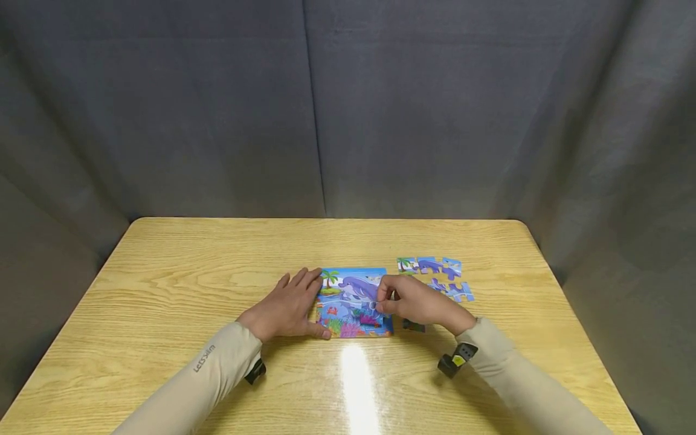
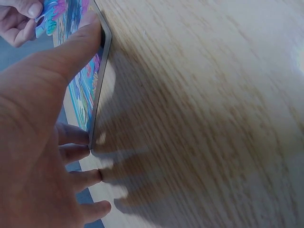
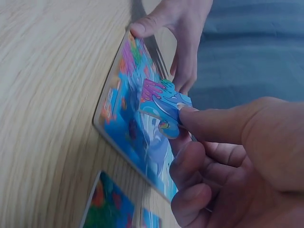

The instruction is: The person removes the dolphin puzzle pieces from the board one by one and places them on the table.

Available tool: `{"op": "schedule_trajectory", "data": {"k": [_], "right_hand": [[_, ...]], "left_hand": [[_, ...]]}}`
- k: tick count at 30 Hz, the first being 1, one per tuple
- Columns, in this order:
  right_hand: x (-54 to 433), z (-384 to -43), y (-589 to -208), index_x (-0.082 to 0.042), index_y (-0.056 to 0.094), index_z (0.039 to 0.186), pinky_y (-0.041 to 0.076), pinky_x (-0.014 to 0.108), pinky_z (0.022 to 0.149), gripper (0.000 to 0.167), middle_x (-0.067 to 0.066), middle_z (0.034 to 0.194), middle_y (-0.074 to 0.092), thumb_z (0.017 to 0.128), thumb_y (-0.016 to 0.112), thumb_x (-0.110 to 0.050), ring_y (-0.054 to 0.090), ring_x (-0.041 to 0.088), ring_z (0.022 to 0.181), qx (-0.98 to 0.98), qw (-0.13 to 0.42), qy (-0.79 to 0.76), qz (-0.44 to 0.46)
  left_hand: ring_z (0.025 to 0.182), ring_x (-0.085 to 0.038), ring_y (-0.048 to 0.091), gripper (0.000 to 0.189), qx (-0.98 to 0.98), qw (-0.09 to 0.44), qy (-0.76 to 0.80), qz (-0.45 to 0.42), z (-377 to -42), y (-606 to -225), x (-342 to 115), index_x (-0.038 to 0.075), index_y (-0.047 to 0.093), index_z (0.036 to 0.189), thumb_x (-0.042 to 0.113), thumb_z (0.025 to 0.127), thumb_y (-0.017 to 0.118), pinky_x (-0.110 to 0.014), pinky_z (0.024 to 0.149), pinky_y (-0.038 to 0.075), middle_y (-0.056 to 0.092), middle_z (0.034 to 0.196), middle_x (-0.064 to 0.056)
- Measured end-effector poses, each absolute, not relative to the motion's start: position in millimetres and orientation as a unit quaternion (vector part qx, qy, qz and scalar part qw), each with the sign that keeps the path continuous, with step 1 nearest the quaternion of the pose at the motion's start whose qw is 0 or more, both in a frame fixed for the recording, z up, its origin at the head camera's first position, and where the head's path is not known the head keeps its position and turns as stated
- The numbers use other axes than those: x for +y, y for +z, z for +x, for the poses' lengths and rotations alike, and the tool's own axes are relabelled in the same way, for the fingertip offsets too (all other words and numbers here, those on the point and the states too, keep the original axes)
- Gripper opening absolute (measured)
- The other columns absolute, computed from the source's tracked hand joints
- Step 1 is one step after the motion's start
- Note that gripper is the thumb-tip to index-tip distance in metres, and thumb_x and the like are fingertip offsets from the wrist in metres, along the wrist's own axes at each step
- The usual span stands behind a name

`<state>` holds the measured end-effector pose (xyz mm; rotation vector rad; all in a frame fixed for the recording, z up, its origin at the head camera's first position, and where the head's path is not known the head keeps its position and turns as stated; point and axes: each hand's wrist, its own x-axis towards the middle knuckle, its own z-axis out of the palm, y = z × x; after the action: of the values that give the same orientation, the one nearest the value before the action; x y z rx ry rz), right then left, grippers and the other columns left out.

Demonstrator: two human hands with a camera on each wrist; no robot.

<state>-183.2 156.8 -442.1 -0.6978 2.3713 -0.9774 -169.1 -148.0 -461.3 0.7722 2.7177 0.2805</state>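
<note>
A shallow puzzle board (image 1: 356,287) with a dolphin and sea picture lies on the table. My left hand (image 1: 288,307) rests along its left side with fingers extended, its thumb (image 2: 85,40) on the near edge of the board. Over the board's right part, my right hand (image 1: 418,300) pinches a jigsaw piece (image 3: 159,97) between thumb and fingers. The piece is blue with pink and green coral; it is tilted above the board in the right wrist view. Whether it touches the board cannot be told.
Several loose jigsaw pieces (image 1: 429,265) lie right of the board, partly behind my right hand. Another dark piece (image 1: 414,326) sits below that hand, seen also as a green and blue piece (image 3: 109,204). Grey curtains (image 1: 217,121) surround the wooden table (image 1: 190,260).
</note>
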Motion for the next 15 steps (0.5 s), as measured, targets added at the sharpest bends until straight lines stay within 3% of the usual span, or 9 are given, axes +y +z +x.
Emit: {"op": "schedule_trajectory", "data": {"k": [15], "right_hand": [[199, -180, -436, -0.010, 0.064, 0.096, 0.045, 0.025, 0.062, 0.010, 0.004, 0.096, 0.070, 0.104, 0.068, -0.011, 0.055, 0.013, 0.075, 0.885, 0.207, -0.340, -0.241]], "left_hand": [[0.165, -0.046, 0.020, 0.116, 0.946, 0.155, 0.095, 0.267, -170, -462, -148, -0.003, 0.031, 0.166, 0.073, 0.088, 0.073, -0.070, 0.129, 0.024, 0.022, 0.178, -0.019]]}}
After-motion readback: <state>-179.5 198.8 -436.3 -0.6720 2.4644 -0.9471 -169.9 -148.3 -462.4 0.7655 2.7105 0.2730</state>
